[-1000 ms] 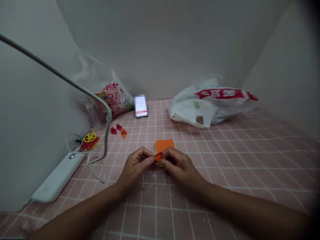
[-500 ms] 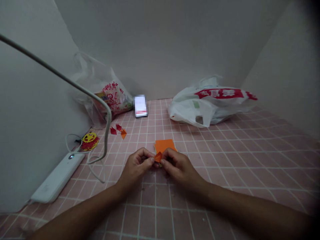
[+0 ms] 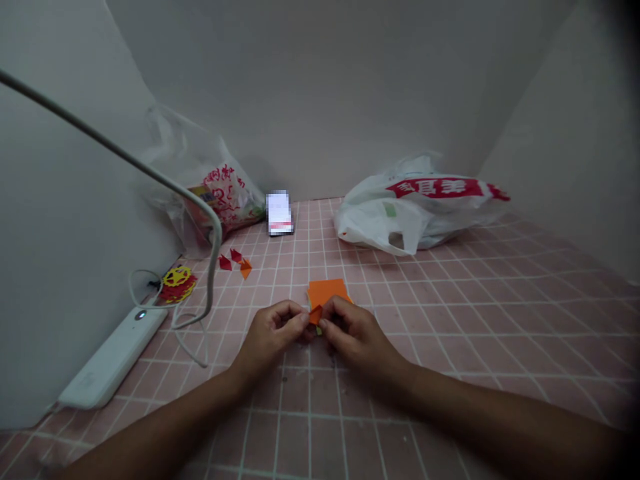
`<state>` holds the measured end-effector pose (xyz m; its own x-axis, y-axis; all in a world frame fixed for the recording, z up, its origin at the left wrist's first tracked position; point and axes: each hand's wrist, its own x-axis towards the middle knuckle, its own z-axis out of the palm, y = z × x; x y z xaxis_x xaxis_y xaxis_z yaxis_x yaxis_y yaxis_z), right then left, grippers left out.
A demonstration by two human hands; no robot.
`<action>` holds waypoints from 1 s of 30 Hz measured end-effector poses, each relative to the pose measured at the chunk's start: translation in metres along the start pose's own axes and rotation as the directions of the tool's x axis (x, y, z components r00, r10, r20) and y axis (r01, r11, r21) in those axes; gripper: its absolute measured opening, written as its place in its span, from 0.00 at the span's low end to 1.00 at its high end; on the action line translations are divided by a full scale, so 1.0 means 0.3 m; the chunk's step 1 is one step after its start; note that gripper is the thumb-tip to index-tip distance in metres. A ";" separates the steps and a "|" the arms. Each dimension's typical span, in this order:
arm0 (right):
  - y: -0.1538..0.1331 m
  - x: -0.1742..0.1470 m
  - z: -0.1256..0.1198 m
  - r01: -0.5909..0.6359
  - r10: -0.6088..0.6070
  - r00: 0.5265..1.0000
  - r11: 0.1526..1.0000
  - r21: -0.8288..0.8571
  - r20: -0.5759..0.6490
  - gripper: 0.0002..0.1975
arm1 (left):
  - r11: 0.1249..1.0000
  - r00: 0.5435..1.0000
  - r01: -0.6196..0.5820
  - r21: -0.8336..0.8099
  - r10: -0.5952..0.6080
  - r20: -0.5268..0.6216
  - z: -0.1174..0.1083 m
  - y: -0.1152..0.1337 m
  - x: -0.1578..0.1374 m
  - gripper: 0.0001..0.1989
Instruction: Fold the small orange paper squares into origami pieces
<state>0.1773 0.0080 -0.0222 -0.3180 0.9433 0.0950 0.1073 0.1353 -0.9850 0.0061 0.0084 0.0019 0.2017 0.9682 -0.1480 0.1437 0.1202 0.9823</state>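
Between my hands is a small folded piece of orange paper (image 3: 315, 315). My left hand (image 3: 277, 333) pinches its left side between thumb and fingers. On the right side, my right hand (image 3: 356, 333) grips it in the same way, with the lower fingers curled out of sight. Just behind the hands lies a stack of square orange paper (image 3: 327, 290), partly covered by my right fingers. Farther back on the left rest a small orange folded paper piece (image 3: 245, 268) and two red folded paper pieces (image 3: 225, 262).
A white power strip (image 3: 113, 360) with a looping cable (image 3: 213, 267) lies at left, beside red and yellow cutouts (image 3: 179, 283). Against the back wall are a phone (image 3: 279, 213), a clear plastic bag (image 3: 220, 193) and a white plastic bag (image 3: 375, 220) on the pink tiled surface (image 3: 425, 300).
The hands stay in nearly the same place, still pinching the orange paper, which looks slightly narrower and more tilted. The whole view has shifted very slightly.
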 end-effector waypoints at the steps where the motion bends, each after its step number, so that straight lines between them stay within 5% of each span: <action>1: 0.001 0.000 0.001 -0.001 0.001 1.000 1.000 0.008 0.003 0.07 | 1.000 1.000 -0.002 -0.010 0.002 -0.001 0.001 0.000 0.000 0.09; 9: 0.007 0.017 0.005 -0.113 0.109 0.993 0.906 0.408 0.034 0.09 | 0.998 0.997 -0.001 -0.057 -0.003 -0.079 -0.002 -0.006 0.006 0.11; 21: -0.003 0.014 -0.001 -0.293 0.229 0.950 0.884 0.363 0.210 0.11 | 0.990 1.000 -0.024 -0.141 0.021 -0.016 0.008 -0.019 -0.001 0.12; 30: -0.013 0.014 0.000 -0.260 0.214 0.964 0.883 0.391 0.158 0.13 | 0.990 0.999 0.033 -0.135 -0.029 0.033 -0.003 -0.017 0.008 0.11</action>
<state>0.1755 0.0115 -0.0179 -0.4321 0.8906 -0.1417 -0.1906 -0.2438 -0.9509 0.0051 0.0103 -0.0035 0.2291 0.9566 -0.1802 0.0186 0.1807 0.9834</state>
